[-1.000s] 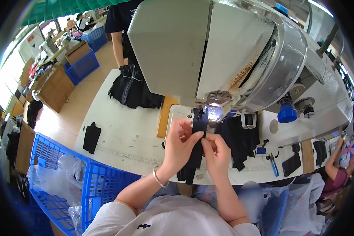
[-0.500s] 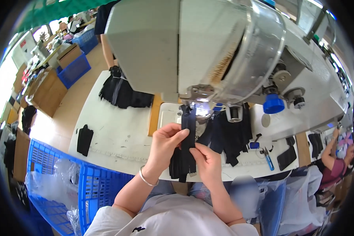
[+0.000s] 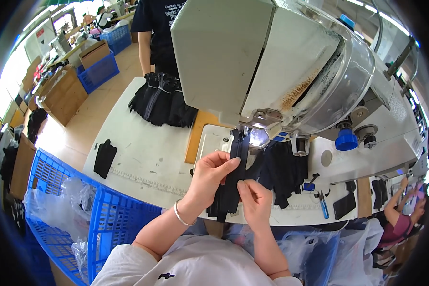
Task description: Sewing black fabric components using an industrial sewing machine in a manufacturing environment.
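Note:
A black zipper (image 3: 238,159) runs from beneath the lit needle area of a sewing machine (image 3: 219,57) toward me. My left hand (image 3: 214,171) pinches its left side between thumb and fingers, a bangle on that wrist. Lower on the opposite edge, my right hand (image 3: 254,198) grips the same zipper with thumb and fingertips. More black zippers (image 3: 218,205) hang over the table's front edge below my hands. To the right of the machine's foot lies a heap of black zippers (image 3: 286,171).
A tied black zipper bundle (image 3: 164,102) and a small black piece (image 3: 105,159) lie left on the white table (image 3: 138,157). Blue-handled snips (image 3: 324,207) and a dark phone (image 3: 344,206) lie right. Blue crates (image 3: 114,229) stand at the left front. A person (image 3: 159,35) stands beyond; another (image 3: 400,219) sits right.
The view has shifted, revealing more of the person standing beyond the table. Both hands keep their pinch on the zipper, with little visible movement relative to the machine.

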Demonstrator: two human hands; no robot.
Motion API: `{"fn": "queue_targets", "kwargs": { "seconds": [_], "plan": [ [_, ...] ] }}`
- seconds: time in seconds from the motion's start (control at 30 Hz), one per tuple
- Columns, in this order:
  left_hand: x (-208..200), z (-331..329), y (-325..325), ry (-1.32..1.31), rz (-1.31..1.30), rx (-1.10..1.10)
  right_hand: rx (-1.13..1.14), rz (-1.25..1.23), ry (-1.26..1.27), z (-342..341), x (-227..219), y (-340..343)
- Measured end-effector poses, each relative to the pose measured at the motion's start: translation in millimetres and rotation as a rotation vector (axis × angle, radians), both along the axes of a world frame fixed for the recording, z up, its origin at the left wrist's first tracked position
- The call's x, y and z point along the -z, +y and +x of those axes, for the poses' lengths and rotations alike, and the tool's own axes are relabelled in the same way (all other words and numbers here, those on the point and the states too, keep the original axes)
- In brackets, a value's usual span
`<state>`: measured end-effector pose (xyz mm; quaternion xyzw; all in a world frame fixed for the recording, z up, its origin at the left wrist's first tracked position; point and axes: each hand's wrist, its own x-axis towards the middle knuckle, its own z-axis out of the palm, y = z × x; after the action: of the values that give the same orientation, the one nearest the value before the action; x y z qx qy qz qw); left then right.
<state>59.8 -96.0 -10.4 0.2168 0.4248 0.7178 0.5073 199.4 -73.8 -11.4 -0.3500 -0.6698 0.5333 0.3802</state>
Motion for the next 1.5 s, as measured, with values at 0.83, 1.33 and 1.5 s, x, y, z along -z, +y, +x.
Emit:
{"fn": "queue_targets", "kwargs": {
  "seconds": [0.83, 1.33, 1.5],
  "plan": [
    [-9, -38, 95, 0.136, 0.168, -0.284, 0.011, 0.1, -0.04, -4, 7, 13],
    [-2, -63, 13, 0.379, 0.076, -0.37, 0.47, 0.749, -0.892, 53, 46, 91],
    [78, -94, -48, 1.078, -0.389, -0.315, 0.49, 0.698, -0.719, 64, 60, 97]
  ]
}}
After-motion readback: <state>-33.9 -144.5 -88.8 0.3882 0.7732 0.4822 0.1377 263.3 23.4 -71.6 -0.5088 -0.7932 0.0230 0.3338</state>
